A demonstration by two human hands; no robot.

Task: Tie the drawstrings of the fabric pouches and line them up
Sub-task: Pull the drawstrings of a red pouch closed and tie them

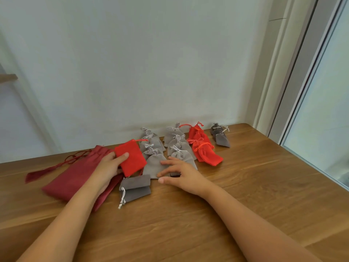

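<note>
Head view. A wooden table (207, 214) stands against a pale wall (151, 63).

The left hand (110, 165) holds the bright-red flat fabric pouch (132, 157) by its left edge. The thumb is clamped on the top face and the other fingers are hidden beneath. This pouch has an open mouth and its drawstring trails loose at the far end. It is held just above the large dark-red cloth bag with a tasselled cord (75, 176), which lies at the left of the table.

The right hand (181, 174) lies flat with its fingers spread apart. The fingertips rest on the nearest light-grey tied pouch (154, 166), at the front of a column, and grip nothing.

Toward the wall, the cinched pouches form four columns:
- first light-grey column (151, 144)
- second light-grey column (179, 146)
- red column (204, 148)
- short dark-grey column (221, 135)

Two dark-grey flat pouches (135, 188) lie stacked near the front between the arms. They are untied, with a white cord hanging loose.

Assessment: most of the work appears done. The step in hand is taking up the bright-red flat fabric pouch for tying, while the right hand steadies or straightens the grey column.

The next move needs the right hand to come across and find the loose drawstring ends. The mouth then has to be drawn shut and knotted, and the pouch set at the front of the red column. That column lies on the far side of both grey columns, so the carry must clear them without disturbing the rows. The two dark-grey flat pouches remain to be tied.
</note>
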